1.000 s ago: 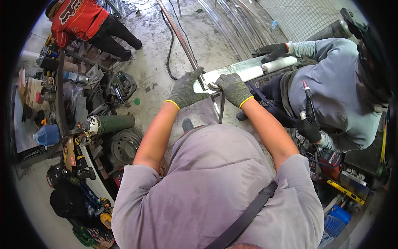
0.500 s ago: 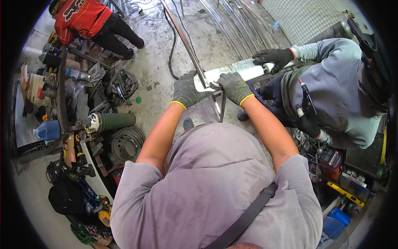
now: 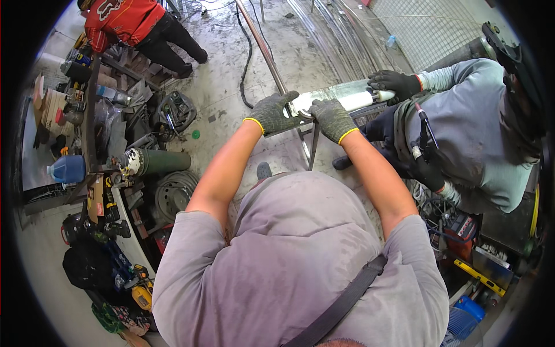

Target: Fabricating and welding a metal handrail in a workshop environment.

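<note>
My left hand point(image 3: 272, 113), in a dark grey knit glove with a yellow cuff, wraps the near end of a long shiny metal tube point(image 3: 267, 55), its thumb raised across it. My right hand point(image 3: 334, 120), gloved alike, closes its fingers on a small curved metal piece point(image 3: 304, 115) at that tube end. Both hands are over a pale flat plate point(image 3: 329, 93) on a dark metal stand point(image 3: 313, 144). On the right, a co-worker's black-gloved hand point(image 3: 399, 85) rests by a white cylinder point(image 3: 357, 102); their other hand point(image 3: 430, 170) is near a slim torch point(image 3: 426, 124).
Long metal bars point(image 3: 341, 40) lie on the floor ahead. At left stand a green gas cylinder point(image 3: 165, 163), a coiled hose point(image 3: 175, 194) and a cluttered rack with a blue jug point(image 3: 66, 169). Another person in a red shirt point(image 3: 124, 20) bends over at the far left. A dark cable point(image 3: 248, 63) trails beside the tube.
My left hand has turned, lifting its thumb over the tube, and its fingers have shifted toward the curved piece. My right hand stays at that piece. The whole view has shifted slightly.
</note>
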Available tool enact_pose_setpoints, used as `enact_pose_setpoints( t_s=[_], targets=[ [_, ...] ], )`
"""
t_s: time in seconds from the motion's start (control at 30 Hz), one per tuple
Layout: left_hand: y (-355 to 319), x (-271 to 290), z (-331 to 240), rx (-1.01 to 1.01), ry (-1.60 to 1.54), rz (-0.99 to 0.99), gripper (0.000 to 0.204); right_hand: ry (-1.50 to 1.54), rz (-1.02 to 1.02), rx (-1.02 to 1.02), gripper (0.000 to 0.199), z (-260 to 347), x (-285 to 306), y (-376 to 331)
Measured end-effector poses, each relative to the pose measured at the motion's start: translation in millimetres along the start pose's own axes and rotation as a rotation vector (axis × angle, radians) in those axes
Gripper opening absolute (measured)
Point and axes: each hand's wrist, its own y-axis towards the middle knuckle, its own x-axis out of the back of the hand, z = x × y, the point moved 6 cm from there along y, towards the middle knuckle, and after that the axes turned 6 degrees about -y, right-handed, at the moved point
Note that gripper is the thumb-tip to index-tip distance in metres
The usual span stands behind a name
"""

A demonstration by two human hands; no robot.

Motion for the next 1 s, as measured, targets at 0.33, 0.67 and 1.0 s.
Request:
enact_pose_setpoints(
  t_s=[0.33,0.67,1.0],
  targets=[
    [-5,-3,4,0.009,-0.019,-0.076,0.074,0.024,0.041,0.001,0.012,1,3,-1],
    [-5,-6,9,-0.074,-0.035,-0.178,0.065,0.029,0.027,0.012,0.011,1,-1,-2],
    [-3,-6,13,-0.071,-0.083,-0.137,0.063,0.043,0.012,0.011,0.011,2,2,-3]
  ],
)
